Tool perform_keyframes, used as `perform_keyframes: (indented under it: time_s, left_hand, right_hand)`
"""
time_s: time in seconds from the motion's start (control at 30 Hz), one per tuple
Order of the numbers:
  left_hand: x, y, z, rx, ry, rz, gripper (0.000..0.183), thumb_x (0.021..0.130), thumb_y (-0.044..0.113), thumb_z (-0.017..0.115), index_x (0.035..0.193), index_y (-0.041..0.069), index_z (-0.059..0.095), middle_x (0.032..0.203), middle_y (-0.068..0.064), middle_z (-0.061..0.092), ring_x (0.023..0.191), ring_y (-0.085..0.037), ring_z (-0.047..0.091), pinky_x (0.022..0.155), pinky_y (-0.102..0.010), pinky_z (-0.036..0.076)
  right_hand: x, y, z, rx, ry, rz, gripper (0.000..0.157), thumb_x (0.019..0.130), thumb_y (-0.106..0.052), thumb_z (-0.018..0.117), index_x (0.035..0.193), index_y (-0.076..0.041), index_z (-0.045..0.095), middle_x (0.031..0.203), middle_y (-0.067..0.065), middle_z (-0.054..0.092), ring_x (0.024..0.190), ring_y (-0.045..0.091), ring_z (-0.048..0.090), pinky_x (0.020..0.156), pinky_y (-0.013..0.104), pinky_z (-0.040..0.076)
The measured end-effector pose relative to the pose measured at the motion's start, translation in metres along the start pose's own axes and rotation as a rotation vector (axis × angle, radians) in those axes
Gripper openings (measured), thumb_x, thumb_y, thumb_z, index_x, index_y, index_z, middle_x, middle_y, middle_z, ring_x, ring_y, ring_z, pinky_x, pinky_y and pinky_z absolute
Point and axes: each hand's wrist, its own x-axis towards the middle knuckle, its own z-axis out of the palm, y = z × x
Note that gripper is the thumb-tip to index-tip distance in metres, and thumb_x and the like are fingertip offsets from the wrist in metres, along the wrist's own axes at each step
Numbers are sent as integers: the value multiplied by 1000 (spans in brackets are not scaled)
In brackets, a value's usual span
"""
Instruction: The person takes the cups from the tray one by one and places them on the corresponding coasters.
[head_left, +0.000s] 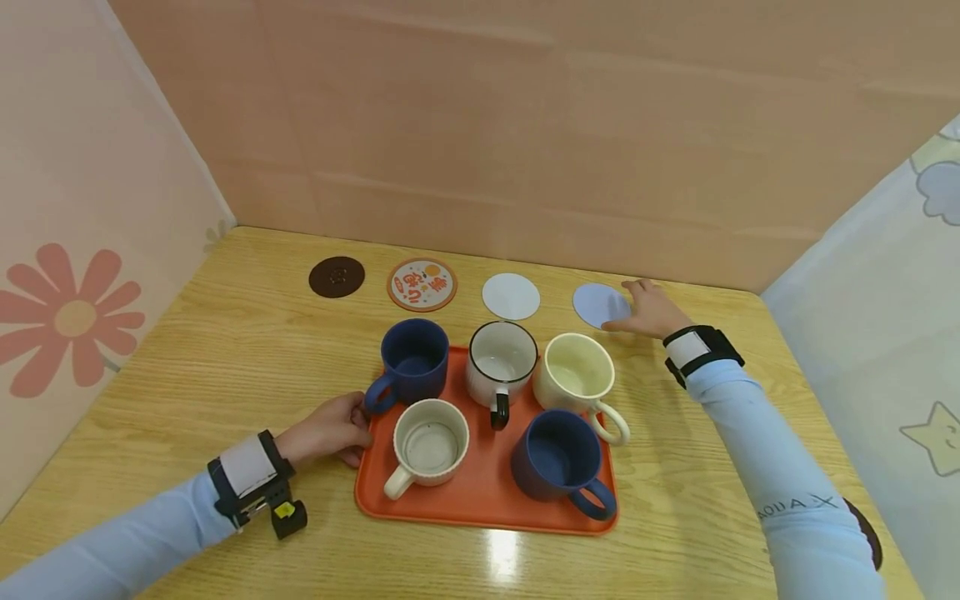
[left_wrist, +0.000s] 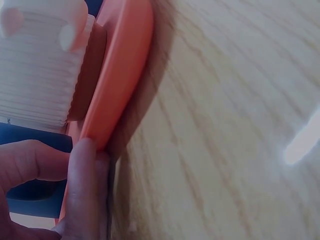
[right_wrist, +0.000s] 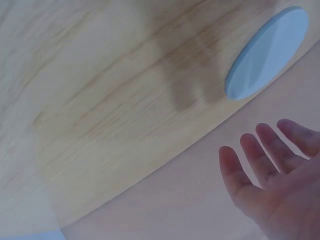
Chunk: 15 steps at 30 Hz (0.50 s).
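My left hand grips the left edge of an orange-red tray. Its fingers are right at the tray's rim in the left wrist view. At the tray's back left, beside this hand, stands a dark blue mug; a ribbed cream mug stands in front of it. Off to the right, my right hand is spread with nothing in it, close over the right side of a pale blue round coaster. The right wrist view shows its fingers loosely bent and apart from that coaster.
Also on the tray are a white mug with a black rim, a pale yellow mug and another dark blue mug. Along the back lie a white coaster, a patterned coaster and a dark brown coaster. A wall backs the table.
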Motion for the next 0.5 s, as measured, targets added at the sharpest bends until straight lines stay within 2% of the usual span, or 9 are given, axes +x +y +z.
perform_keyframes:
  time_s: [0.3,0.5]
  left_hand:
    - [0,0,0,2,2,-1,33,71,-1,58,100,-7,44,74,-7,47,58,-16,56,52,-31,52]
    - [0,-1,0,9,7,8,32,71,-1,58,100,-7,45,74,-6,47,58,-16,57,52,-32,52]
  right_hand:
    - [-24,3,-9,-8,-24,-46,86,73,-39,70,132,11,34,131,35,31,120,50,29,93,62,30]
    - [-40,5,-14,3,-79,-40,82,77,-39,67,133,11,32,131,35,32,120,50,29,94,62,29]
